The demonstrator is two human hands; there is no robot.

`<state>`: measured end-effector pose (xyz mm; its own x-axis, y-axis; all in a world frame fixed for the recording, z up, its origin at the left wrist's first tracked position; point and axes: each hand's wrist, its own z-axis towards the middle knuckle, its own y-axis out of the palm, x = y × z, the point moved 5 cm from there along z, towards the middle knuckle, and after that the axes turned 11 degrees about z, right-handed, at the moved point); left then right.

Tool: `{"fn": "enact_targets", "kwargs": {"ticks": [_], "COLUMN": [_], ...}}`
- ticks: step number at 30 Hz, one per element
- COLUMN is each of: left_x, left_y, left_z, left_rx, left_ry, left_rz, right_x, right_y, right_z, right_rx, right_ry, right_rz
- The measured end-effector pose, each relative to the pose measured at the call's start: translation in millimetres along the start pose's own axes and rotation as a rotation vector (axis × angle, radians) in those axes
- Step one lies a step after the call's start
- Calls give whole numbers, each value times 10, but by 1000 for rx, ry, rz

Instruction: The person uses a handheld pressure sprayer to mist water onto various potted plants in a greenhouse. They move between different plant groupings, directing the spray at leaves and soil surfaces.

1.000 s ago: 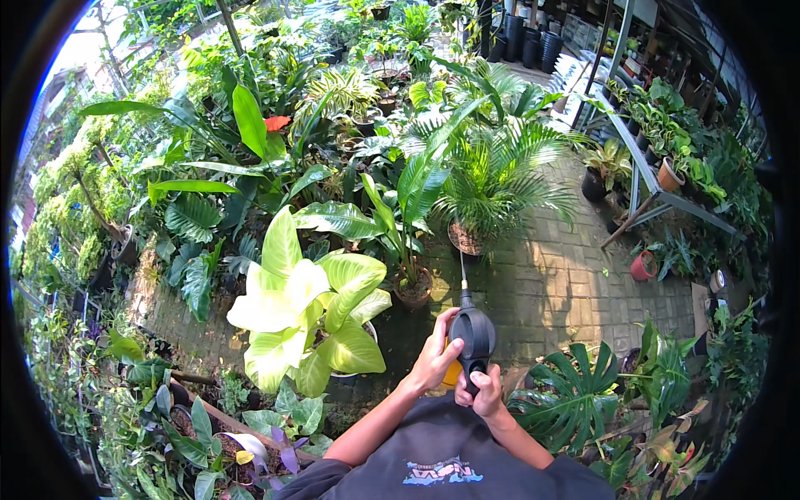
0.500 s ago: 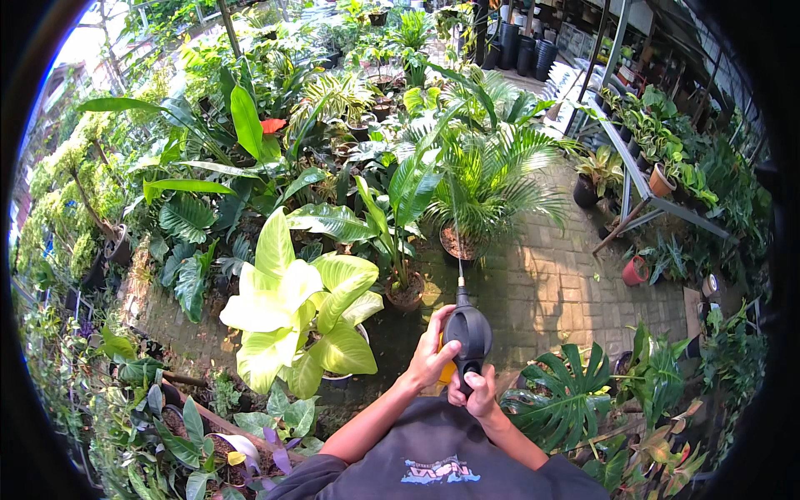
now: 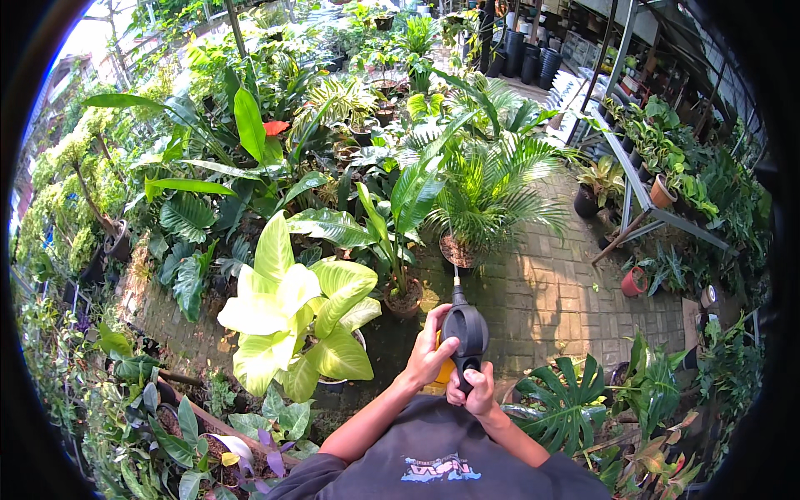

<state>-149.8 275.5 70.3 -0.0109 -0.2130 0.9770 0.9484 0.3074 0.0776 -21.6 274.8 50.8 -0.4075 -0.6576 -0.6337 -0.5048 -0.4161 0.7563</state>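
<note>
Close in front of my body I hold a black hand-held tool point(image 3: 467, 325) with a rounded housing and a thin metal rod point(image 3: 457, 282) pointing forward. My left hand point(image 3: 430, 353) is wrapped around its left side, where a yellow part point(image 3: 446, 372) shows partly behind the fingers. My right hand point(image 3: 476, 388) grips its near end, thumb on top. The rod reaches toward a potted palm point(image 3: 487, 183) whose brown soil point(image 3: 458, 252) shows at the base; whether its tip touches the plant cannot be told. A broad-leaved potted plant point(image 3: 398, 221) stands just left of the palm.
A pale yellow-green leafy plant point(image 3: 304, 321) in a white pot stands left of my arms. Monstera leaves point(image 3: 560, 404) spread at my right. Brick paving point(image 3: 542, 292) runs between the plants. A metal-framed bench point(image 3: 637, 187) with potted plants and a red pot point(image 3: 635, 282) are farther right.
The tool and both hands have shifted very slightly left in the picture, and the view has moved a little. Both hands keep the same grip.
</note>
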Motion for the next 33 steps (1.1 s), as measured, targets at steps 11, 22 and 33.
{"fn": "enact_targets", "kwargs": {"ticks": [11,22,33], "left_x": [-99,46,-97], "left_y": [-90,-228,-226], "left_z": [-167,-505,-641], "left_rx": [50,15,100], "left_ry": [-24,56,28], "left_rz": [8,-15,-10], "right_x": [189,292,387], "right_y": [40,324,224], "right_z": [-59,-277,-359], "right_rx": [0,-106,-53], "right_ry": [130,41,140], "right_rz": [116,-61,-40]}}
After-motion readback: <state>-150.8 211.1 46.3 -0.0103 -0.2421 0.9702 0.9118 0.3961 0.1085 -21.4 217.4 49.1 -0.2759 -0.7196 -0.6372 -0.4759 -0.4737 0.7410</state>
